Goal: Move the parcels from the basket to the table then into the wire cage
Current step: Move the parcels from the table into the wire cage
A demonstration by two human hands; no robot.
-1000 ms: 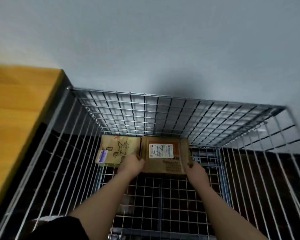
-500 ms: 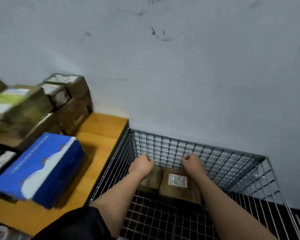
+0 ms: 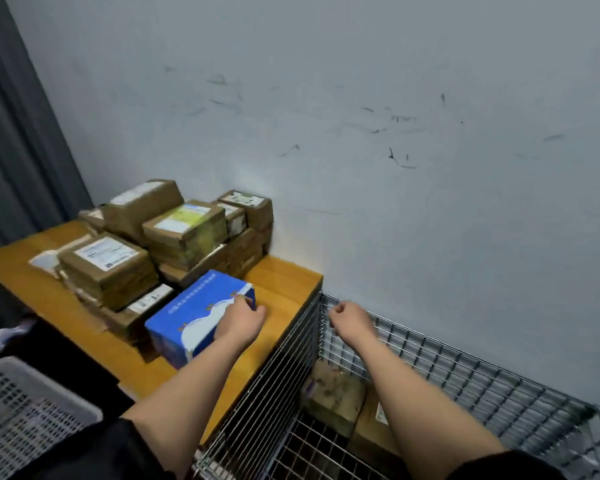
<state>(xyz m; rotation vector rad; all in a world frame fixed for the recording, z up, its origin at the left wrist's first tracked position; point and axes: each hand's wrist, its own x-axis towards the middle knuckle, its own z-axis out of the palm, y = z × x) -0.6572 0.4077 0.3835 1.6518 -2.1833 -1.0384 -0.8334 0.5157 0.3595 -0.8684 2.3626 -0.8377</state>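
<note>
A blue and white box (image 3: 194, 313) lies at the near right of the wooden table (image 3: 284, 282). My left hand (image 3: 239, 320) rests on its right end, fingers curling over the top edge. My right hand (image 3: 350, 318) hovers above the wire cage (image 3: 465, 372) with curled fingers and holds nothing. Two brown parcels (image 3: 336, 393) lie on the cage floor against its far side, one partly hidden by my right forearm. Several brown cardboard parcels (image 3: 174, 237) are stacked on the table behind the blue box.
A white plastic basket (image 3: 21, 410) stands at the lower left, below the table's edge. A grey wall runs behind the table and cage. A dark curtain (image 3: 14, 133) hangs at the far left.
My hands let go of the brown parcel in the cage and rose. The view swung left to the table, and my left hand came to the blue box.
</note>
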